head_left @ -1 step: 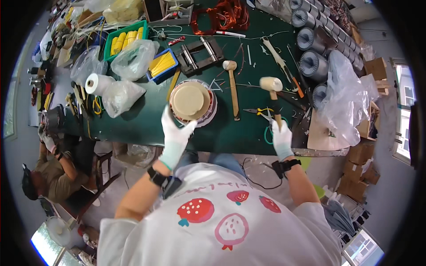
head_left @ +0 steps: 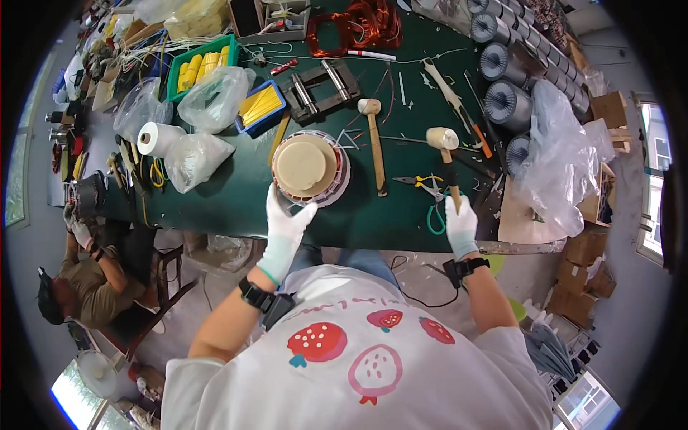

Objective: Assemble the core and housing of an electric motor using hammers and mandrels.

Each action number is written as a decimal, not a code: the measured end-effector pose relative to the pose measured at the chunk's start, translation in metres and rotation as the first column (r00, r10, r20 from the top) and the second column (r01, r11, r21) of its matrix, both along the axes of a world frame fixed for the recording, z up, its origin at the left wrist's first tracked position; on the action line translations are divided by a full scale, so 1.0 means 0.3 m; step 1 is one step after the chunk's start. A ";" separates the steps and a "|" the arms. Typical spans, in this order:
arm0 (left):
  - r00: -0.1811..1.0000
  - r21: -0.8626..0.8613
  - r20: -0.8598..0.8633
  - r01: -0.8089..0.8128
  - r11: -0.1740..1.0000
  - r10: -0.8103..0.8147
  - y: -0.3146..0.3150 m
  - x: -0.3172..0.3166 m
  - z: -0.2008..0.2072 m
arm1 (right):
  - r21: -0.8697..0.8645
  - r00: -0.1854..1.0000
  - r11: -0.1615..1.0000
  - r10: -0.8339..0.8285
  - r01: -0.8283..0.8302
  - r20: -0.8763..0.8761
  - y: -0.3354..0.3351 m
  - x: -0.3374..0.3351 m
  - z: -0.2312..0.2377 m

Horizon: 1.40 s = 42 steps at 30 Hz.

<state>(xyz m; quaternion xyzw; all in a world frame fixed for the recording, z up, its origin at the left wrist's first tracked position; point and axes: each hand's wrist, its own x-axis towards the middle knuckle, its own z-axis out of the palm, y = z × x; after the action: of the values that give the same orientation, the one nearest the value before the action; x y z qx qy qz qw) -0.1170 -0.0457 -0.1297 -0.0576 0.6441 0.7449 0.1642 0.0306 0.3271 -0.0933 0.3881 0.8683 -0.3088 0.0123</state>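
A round motor stator (head_left: 345,175) with a white and reddish rim stands on the green table in front of me, with a beige round block (head_left: 299,166) on top of it. At its near left edge is my left hand (head_left: 289,223) in a white glove, thumb and fingers spread apart. The fingertips lie close against the rim; whether they press on it I cannot tell. My right hand (head_left: 461,218), also gloved, is closed round the lower handle of a mallet (head_left: 442,138) with a pale head. The mallet is held to the right of the stator, above pliers (head_left: 423,179) and teal-handled scissors (head_left: 434,215).
A second mallet (head_left: 375,143) lies right of the stator. Behind are a metal fixture (head_left: 319,89), a blue tray (head_left: 279,118), a green bin (head_left: 174,75) and copper coils (head_left: 380,25). Metal cores (head_left: 507,104) line the right side. A co-worker (head_left: 93,294) sits at left.
My left hand has drawn back slightly toward me along the stator's edge. The mallet in my right hand has shifted a little to the right and nearer to me.
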 end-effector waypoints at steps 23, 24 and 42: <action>0.455 -0.867 0.055 0.463 0.183 -0.889 0.282 -0.511 0.520 | -0.417 0.707 0.645 0.281 -0.640 -0.650 -0.114 -0.600 0.102; 0.415 -0.851 0.188 0.521 0.063 -0.890 0.357 -0.515 0.542 | 0.087 0.459 0.803 0.422 -0.589 -0.782 0.022 -0.632 0.036; 0.700 -0.847 -0.005 0.377 0.375 -0.714 0.146 -0.457 0.595 | -0.290 0.976 0.944 0.102 -0.156 -0.190 0.624 -0.578 -0.229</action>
<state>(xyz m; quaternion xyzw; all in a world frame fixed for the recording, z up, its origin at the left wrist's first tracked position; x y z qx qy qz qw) -0.2542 -0.0018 0.0488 0.2389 0.9022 0.2701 0.2365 -0.1427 0.5143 -0.1620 0.2955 0.8319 -0.4694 0.0168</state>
